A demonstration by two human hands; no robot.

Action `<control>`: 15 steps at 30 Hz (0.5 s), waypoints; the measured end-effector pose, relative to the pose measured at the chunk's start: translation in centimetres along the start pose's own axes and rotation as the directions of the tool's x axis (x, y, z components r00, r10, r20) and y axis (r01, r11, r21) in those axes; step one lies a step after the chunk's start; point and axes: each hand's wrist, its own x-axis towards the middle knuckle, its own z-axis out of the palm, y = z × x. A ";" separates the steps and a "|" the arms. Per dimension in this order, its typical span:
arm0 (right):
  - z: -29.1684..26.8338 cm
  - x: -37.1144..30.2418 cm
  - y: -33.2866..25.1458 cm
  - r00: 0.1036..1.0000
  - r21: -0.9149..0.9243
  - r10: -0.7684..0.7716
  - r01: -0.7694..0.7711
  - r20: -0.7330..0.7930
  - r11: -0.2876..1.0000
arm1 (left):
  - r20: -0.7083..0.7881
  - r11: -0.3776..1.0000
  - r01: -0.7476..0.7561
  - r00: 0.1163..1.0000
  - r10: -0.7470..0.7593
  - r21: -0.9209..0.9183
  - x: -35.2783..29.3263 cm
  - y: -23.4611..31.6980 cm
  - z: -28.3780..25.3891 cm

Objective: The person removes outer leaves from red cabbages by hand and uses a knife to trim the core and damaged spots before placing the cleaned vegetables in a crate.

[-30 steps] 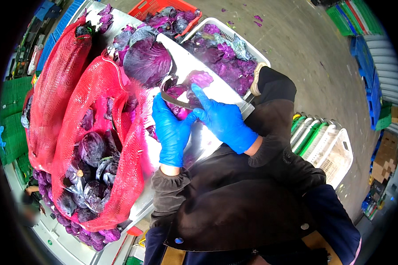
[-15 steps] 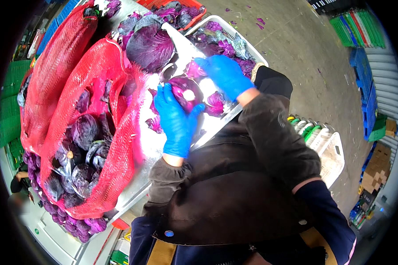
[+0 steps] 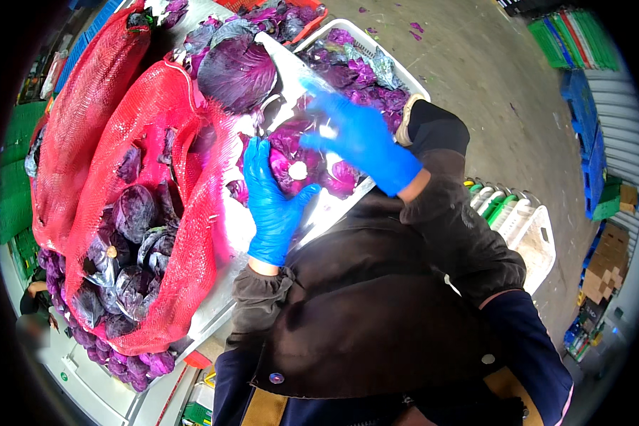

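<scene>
Our gloved left hand (image 3: 270,206) cradles a red cabbage (image 3: 296,160) on the table (image 3: 334,206); our right hand (image 3: 362,138) hovers above it.

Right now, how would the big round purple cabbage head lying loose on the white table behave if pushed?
The big round purple cabbage head would probably roll, given its ball shape. It looks dense, so likely heavy for its size. Its loose outer leaves may flop or tear off; the red mesh sack beside it could stop it.

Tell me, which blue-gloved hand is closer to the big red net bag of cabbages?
Left. The left hand sits right beside the red net bag, holding the cabbage on the table. The right hand is farther away, on that cabbage's other side.
</scene>
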 end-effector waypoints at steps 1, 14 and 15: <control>0.0 -0.3 -1.0 0.990 0.058 -0.123 0.120 0.061 0.991 | 0.018 1.000 0.005 1.000 -0.005 -0.002 0.3 0.1 -0.2; 2.2 4.5 -0.1 0.940 -0.292 -0.342 0.325 -0.006 0.899 | 0.047 0.999 -0.016 0.999 0.014 0.040 0.9 0.3 -0.3; 2.1 5.4 0.3 0.951 -0.299 -0.302 0.271 -0.062 0.915 | 0.052 0.999 -0.045 0.998 0.043 0.027 0.9 0.7 -0.3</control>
